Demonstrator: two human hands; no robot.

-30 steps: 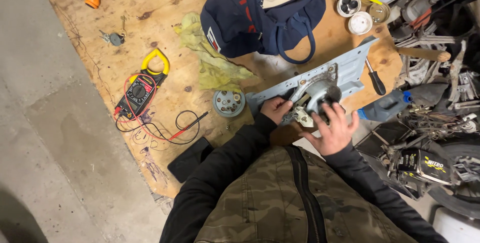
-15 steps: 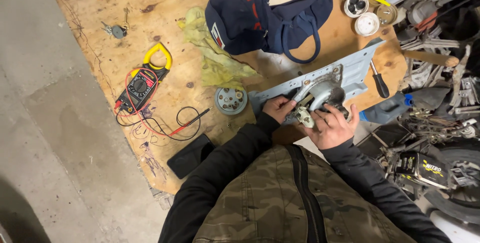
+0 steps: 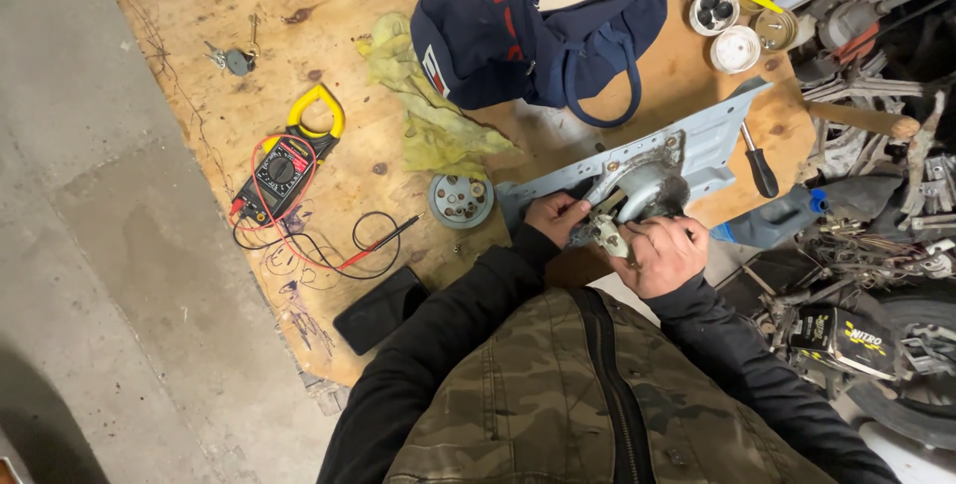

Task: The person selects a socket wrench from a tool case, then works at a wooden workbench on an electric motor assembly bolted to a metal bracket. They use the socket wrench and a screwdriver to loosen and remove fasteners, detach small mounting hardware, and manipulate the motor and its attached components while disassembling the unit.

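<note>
- The left hand (image 3: 554, 217) is closed around the near edge of a grey metal plate (image 3: 697, 150), beside a small pale part (image 3: 609, 236) that sticks out from it.
- The right hand (image 3: 665, 253) is curled loosely, with its fingers bent onto the lower side of the round motor housing (image 3: 647, 188); whether something is gripped inside it cannot be told.
- The round motor housing is mounted on the grey metal plate, which lies slanted on the wooden board (image 3: 249, 116), at the right near edge of it.
- A screwdriver with a black handle (image 3: 760, 167) is seen just beside the plate, on its right.
- A round grey disc (image 3: 461, 201) is placed near the left end of the plate.
- A yellowish rag (image 3: 423, 111) is spread behind the disc, and a dark blue bag (image 3: 538, 21) is set further back.
- A clamp meter (image 3: 289, 160) with red and black leads is laid well to the left, and a black phone (image 3: 379, 309) is found at the near edge of the board.
- Small round tins (image 3: 719, 6) are gathered at the far right corner.
</note>
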